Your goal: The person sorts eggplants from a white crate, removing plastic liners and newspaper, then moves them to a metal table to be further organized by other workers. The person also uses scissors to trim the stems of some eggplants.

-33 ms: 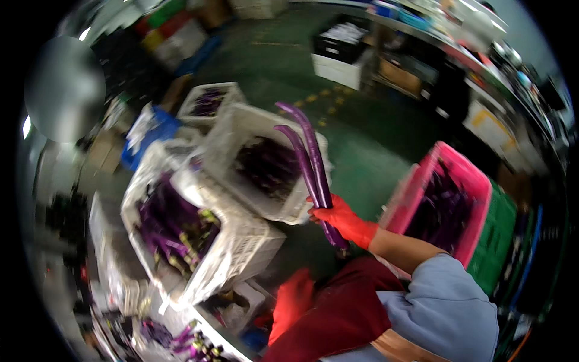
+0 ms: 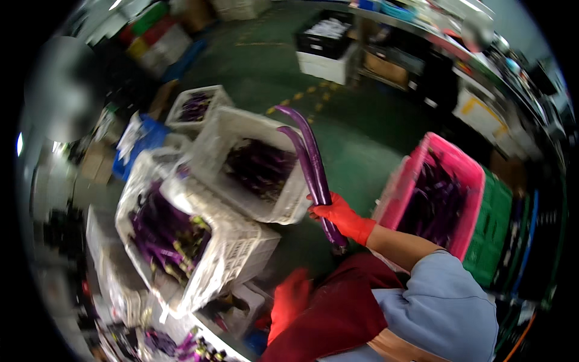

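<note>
Two long, slender purple eggplants (image 2: 315,158) rise side by side from my right hand (image 2: 335,211), which wears a red glove and is closed round their lower part. Their upper ends curve to the left. My left hand (image 2: 291,297), also red-gloved, hangs low by the dark red apron (image 2: 338,308); its fingers are blurred, and I see nothing in it. Left of it stands a white crate (image 2: 241,253) lined with plastic, holding eggplants (image 2: 166,226). Behind that, a second white crate (image 2: 208,142) holds more eggplants (image 2: 261,169).
On the right a pink crate (image 2: 479,202) of eggplants stands beside a green crate (image 2: 491,226). A smaller white crate (image 2: 175,117) and a blue bag (image 2: 151,136) lie far left. More eggplants (image 2: 190,347) are at the lower left. A cluttered bench (image 2: 422,30) runs along the back right.
The surroundings have shifted slightly left in the picture, as the view turned a little. My right hand keeps its hold on the two eggplants, almost in the same place.
</note>
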{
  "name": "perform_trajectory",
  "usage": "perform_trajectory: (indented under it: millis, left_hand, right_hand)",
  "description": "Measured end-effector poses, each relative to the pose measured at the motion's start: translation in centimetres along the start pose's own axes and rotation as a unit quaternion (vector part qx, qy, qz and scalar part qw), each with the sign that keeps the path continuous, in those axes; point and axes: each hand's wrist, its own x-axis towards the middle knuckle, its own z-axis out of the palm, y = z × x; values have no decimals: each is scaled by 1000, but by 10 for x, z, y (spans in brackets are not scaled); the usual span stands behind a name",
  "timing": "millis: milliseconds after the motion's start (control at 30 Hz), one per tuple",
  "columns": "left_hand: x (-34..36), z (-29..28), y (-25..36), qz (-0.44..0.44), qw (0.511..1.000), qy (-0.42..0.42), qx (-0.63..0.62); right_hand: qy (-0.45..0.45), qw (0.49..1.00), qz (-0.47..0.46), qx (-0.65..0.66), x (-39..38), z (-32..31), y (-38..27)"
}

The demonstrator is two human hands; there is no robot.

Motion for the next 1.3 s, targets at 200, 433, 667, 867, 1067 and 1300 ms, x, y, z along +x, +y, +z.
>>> perform_trajectory:
  millis: [200, 433, 667, 867, 1067, 1300]
  left_hand:
    - [24, 23, 28, 14, 996, -67, 64]
    - [43, 22, 37, 101, 981, -160, 33]
    - [47, 17, 30, 140, 983, -116, 39]
    - [7, -13, -15, 82, 995, 53, 0]
    - [-44, -48, -59, 37, 981, 186, -45]
    - [-69, -131, -96, 30, 915, 402, -17]
  right_hand:
    - [400, 908, 5, -122, -67, -179, 20]
    - [537, 822, -68, -177, -148, -260, 1]
    - [212, 934, 59, -283, -10, -160, 14]
    - [-90, 920, -18, -382, 160, -3, -66]
    - [-108, 888, -108, -433, 231, 85, -31]
    - [-332, 868, -156, -336, 157, 277, -24]
